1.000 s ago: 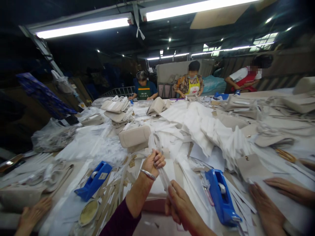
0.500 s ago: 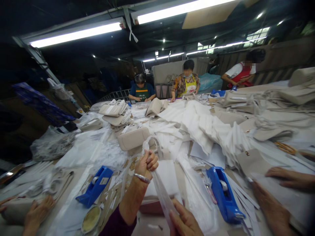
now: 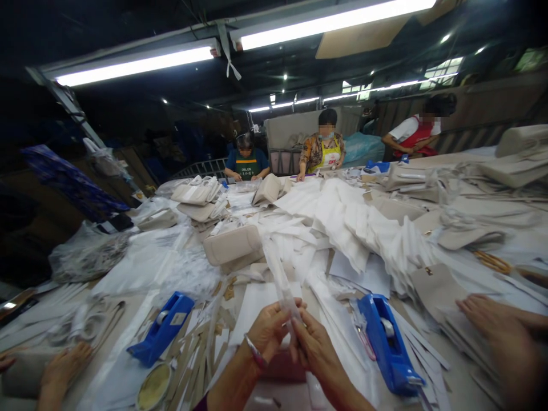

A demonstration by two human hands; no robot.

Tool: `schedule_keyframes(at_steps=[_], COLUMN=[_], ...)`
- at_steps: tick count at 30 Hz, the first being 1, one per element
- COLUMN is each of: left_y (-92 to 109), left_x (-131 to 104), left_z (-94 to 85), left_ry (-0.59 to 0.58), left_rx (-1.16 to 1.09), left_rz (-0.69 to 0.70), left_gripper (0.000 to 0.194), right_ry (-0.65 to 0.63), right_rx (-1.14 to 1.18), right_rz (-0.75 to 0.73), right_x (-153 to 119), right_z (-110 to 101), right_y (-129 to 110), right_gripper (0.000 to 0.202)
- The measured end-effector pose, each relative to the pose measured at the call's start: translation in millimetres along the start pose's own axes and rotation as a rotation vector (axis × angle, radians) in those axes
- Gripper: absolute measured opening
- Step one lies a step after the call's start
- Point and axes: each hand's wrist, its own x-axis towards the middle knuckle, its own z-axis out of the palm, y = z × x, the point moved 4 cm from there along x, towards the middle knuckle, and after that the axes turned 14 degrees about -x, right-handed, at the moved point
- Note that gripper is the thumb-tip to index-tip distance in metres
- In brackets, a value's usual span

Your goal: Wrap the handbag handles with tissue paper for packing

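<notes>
- The strip (image 3: 277, 271) is up in front of the person, its far end near the bag (image 3: 233, 245); whether the two touch cannot be told. If that end lies loose, a tug could drag it across the heaped foam (image 3: 342, 217) and catch it.
- Left hand (image 3: 269, 328): fingers pinched together on the strip, partly hidden by it. Too light a pinch on something so thin and slippery-looking could let it slide.
- Right hand (image 3: 314, 342): fingers closed on the strip just beside the left ones. With the two holds so close, most of the length has no support, so it could twist or fold over.
- A pale length (image 3: 315, 394) hangs below the right hand; whether it is the same strip cannot be told. It could snag on the red piece (image 3: 285, 365) under the hands.
- The bracelet (image 3: 256, 351) on the left wrist could catch thin film if the wrist turns against it.
- A dispenser (image 3: 389, 342) stands to the right of the right hand; a wide swing of that elbow could knock it, or brush its cutting end.
- Scraps (image 3: 192, 348) lie left of the left forearm and could cling to the strip if it is lowered there.
- At far right, a co-worker's hand (image 3: 492, 319) is blurred; a long sideways pull could get in its way.
</notes>
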Motion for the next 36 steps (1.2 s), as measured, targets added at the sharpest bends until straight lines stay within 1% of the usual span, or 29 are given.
schedule_keyframes(at_steps=[2, 4, 5, 6, 8, 9, 10, 11, 12, 13, 14, 15, 17, 20, 22, 24, 26, 29, 31, 33, 36], left_y=[-9, -6, -2, 4, 16, 21, 25, 28, 29, 28, 26, 23, 15, 8, 8, 11, 14, 16, 17, 17, 18], left_x=[-1, 3, 7, 10, 17, 19, 21, 22, 23, 23, 22, 21, 19, 18, 18, 18, 18, 16, 15, 13, 10], left_z=[-10.7, -21.2, -26.2, -31.1, -40.4, -44.2, -47.2, -48.8, -49.0, -47.8, -45.5, -42.5, -36.1, -31.0, -31.6, -33.2, -34.1, -35.1, -35.7, -35.1, -31.6], left_ry=[0.076, 0.149, 0.176, 0.201, 0.248, 0.272, 0.296, 0.315, 0.326, 0.331, 0.329, 0.321, 0.294, 0.263, 0.269, 0.280, 0.285, 0.303, 0.320, 0.316, 0.281], left_rx=[0.078, 0.128, 0.132, 0.122, 0.074, 0.049, 0.032, 0.024, 0.022, 0.024, 0.031, 0.040, 0.045, 0.011, -0.028, -0.059, -0.077, -0.087, -0.088, -0.098, -0.130], left_rz=[0.031, 0.101, 0.138, 0.174, 0.248, 0.287, 0.327, 0.362, 0.394, 0.415, 0.426, 0.425, 0.400, 0.343, 0.321, 0.299, 0.275, 0.262, 0.254, 0.241, 0.223], left_gripper=[0.035, 0.030, 0.029, 0.029, 0.031, 0.032, 0.032, 0.032, 0.031, 0.030, 0.030, 0.029, 0.029, 0.030, 0.032, 0.033, 0.033, 0.036, 0.036, 0.036, 0.034], right_ry=[0.003, 0.004, 0.036, 0.101, 0.279, 0.332, 0.329, 0.270, 0.180, 0.094, 0.037, 0.016, 0.027, 0.024, 0.004, 0.002, 0.031, 0.117, 0.145, 0.132, 0.099], right_rx=[-0.047, -0.126, -0.186, -0.257, -0.390, -0.428, -0.430, -0.394, -0.330, -0.248, -0.160, -0.078, 0.046, 0.106, 0.034, -0.114, -0.323, -0.693, -0.894, -1.018, -1.096], right_rz=[0.018, 0.031, 0.008, -0.038, -0.146, -0.168, -0.147, -0.084, 0.003, 0.095, 0.170, 0.219, 0.250, 0.233, 0.189, 0.095, -0.055, -0.279, -0.368, -0.428, -0.513], right_x=[12, 16, 15, 13, 3, -2, -5, -5, -4, -1, 4, 11, 27, 51, 61, 66, 68, 66, 65, 65, 66], right_z=[1, -2, -7, -13, -26, -31, -33, -33, -30, -27, -23, -21, -20, -22, -23, -22, -22, -22, -21, -20, -19], right_y=[7, 14, 15, 13, 7, 4, 5, 8, 13, 19, 24, 27, 30, 26, 21, 13, 4, -10, -17, -22, -26], right_gripper=[0.058, 0.055, 0.051, 0.047, 0.038, 0.035, 0.036, 0.039, 0.044, 0.048, 0.053, 0.056, 0.057, 0.046, 0.038, 0.033, 0.031, 0.030, 0.028, 0.026, 0.028])
